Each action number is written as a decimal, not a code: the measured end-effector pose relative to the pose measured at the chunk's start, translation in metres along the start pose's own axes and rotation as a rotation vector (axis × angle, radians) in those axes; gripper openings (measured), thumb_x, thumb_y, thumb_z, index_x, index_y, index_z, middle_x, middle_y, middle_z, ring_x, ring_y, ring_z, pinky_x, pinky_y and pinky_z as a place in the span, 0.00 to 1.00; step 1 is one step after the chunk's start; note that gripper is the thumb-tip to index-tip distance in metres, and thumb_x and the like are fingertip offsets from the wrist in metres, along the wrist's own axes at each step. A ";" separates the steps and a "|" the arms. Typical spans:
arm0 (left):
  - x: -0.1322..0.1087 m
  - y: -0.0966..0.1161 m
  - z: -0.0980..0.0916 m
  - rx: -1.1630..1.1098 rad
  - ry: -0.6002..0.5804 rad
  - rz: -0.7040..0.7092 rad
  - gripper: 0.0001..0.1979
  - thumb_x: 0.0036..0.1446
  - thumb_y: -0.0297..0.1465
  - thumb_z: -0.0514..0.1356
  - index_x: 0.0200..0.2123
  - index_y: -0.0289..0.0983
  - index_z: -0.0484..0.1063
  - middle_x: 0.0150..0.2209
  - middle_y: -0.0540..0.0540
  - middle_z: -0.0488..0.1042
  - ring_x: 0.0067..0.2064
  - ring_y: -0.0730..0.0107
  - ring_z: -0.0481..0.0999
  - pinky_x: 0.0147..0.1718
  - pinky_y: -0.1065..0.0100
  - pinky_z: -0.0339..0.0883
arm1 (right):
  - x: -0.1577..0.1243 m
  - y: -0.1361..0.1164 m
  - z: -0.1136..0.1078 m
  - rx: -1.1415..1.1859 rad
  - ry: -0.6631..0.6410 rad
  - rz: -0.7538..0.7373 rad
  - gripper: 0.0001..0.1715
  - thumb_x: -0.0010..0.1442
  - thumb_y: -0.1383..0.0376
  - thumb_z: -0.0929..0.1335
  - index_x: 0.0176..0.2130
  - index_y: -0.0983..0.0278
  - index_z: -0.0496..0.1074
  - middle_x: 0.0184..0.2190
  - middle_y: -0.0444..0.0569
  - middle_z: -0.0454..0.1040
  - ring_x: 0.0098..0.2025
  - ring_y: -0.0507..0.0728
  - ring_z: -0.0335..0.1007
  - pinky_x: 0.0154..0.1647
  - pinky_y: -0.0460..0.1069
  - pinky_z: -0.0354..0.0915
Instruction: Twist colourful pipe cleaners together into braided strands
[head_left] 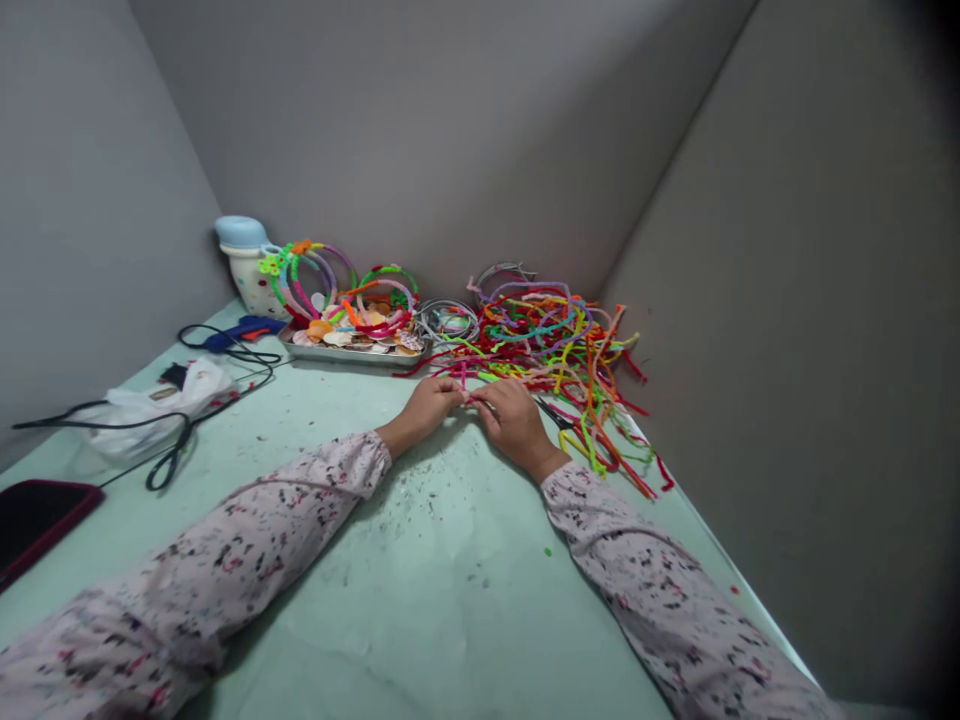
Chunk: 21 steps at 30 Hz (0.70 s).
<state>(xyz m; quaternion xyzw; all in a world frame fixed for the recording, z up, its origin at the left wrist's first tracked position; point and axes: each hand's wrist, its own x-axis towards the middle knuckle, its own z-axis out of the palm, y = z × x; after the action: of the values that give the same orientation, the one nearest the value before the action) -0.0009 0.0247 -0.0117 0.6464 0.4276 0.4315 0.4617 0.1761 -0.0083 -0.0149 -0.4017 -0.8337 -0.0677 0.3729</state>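
Note:
My left hand [433, 405] and my right hand [516, 418] meet over the middle of the table, fingertips pinched close together. Between them is a short pink pipe cleaner [463, 376], one end standing up above the fingers; both hands appear to grip it. The fingers cover most of it. Just beyond the hands spreads a tangled heap of coloured pipe cleaners [540, 325]. Yellow-handled scissors [570, 432] lie to the right of my right hand, partly under loose pipe cleaners.
A metal tray [352, 354] of fabric pieces and wrapped headbands [311, 285] stands at the back. Left are a blue-lidded bottle [251, 265], a blue tool [240, 333], a white plastic bag [157, 410], a black cord [184, 432] and a phone [41, 525]. Walls enclose the table [450, 600].

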 end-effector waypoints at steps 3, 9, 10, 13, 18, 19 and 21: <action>0.002 -0.002 0.000 -0.009 -0.010 -0.010 0.09 0.43 0.35 0.59 0.19 0.35 0.69 0.17 0.53 0.63 0.22 0.75 0.59 0.24 0.71 0.53 | 0.000 0.000 0.000 -0.007 -0.006 -0.003 0.09 0.64 0.66 0.64 0.42 0.61 0.73 0.39 0.51 0.75 0.44 0.60 0.65 0.47 0.55 0.60; 0.004 -0.003 0.000 -0.010 -0.008 -0.051 0.07 0.41 0.33 0.59 0.18 0.35 0.69 0.16 0.53 0.63 0.21 0.76 0.59 0.23 0.70 0.51 | -0.001 0.001 0.001 -0.029 -0.002 -0.022 0.09 0.66 0.63 0.63 0.39 0.62 0.73 0.37 0.51 0.74 0.42 0.60 0.65 0.47 0.55 0.60; 0.005 -0.003 0.000 -0.002 -0.010 -0.056 0.07 0.41 0.32 0.59 0.18 0.35 0.69 0.16 0.53 0.63 0.21 0.76 0.59 0.23 0.70 0.51 | -0.001 0.001 0.002 -0.033 -0.001 -0.028 0.10 0.66 0.63 0.63 0.39 0.62 0.73 0.37 0.51 0.74 0.42 0.59 0.65 0.47 0.55 0.60; 0.004 -0.003 -0.001 0.031 -0.024 -0.052 0.07 0.42 0.32 0.59 0.18 0.35 0.68 0.16 0.54 0.62 0.21 0.76 0.58 0.23 0.70 0.50 | -0.002 0.001 0.002 -0.038 -0.001 -0.032 0.10 0.66 0.63 0.62 0.39 0.62 0.73 0.37 0.51 0.74 0.43 0.60 0.64 0.47 0.55 0.59; -0.001 0.001 -0.001 0.108 -0.029 0.066 0.09 0.48 0.34 0.59 0.23 0.34 0.70 0.20 0.53 0.66 0.25 0.74 0.62 0.26 0.70 0.54 | -0.001 0.002 0.002 -0.022 0.010 0.001 0.09 0.65 0.64 0.63 0.40 0.62 0.73 0.37 0.51 0.74 0.43 0.60 0.64 0.47 0.55 0.59; -0.002 0.002 0.000 0.125 -0.028 0.094 0.09 0.49 0.34 0.59 0.24 0.34 0.70 0.21 0.52 0.67 0.26 0.74 0.63 0.27 0.70 0.55 | -0.001 0.002 0.002 -0.016 0.015 0.008 0.09 0.65 0.64 0.63 0.40 0.61 0.73 0.37 0.51 0.74 0.43 0.60 0.64 0.47 0.55 0.59; -0.005 0.005 0.000 0.139 -0.022 0.150 0.08 0.51 0.34 0.58 0.26 0.34 0.70 0.25 0.51 0.69 0.28 0.74 0.65 0.29 0.71 0.58 | 0.000 0.003 0.001 0.001 0.029 0.020 0.08 0.65 0.65 0.63 0.39 0.61 0.73 0.37 0.51 0.74 0.43 0.60 0.64 0.47 0.55 0.60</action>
<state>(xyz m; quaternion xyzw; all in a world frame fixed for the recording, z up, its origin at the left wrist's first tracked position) -0.0016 0.0189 -0.0078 0.7117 0.4017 0.4271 0.3869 0.1772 -0.0058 -0.0163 -0.4090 -0.8241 -0.0692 0.3858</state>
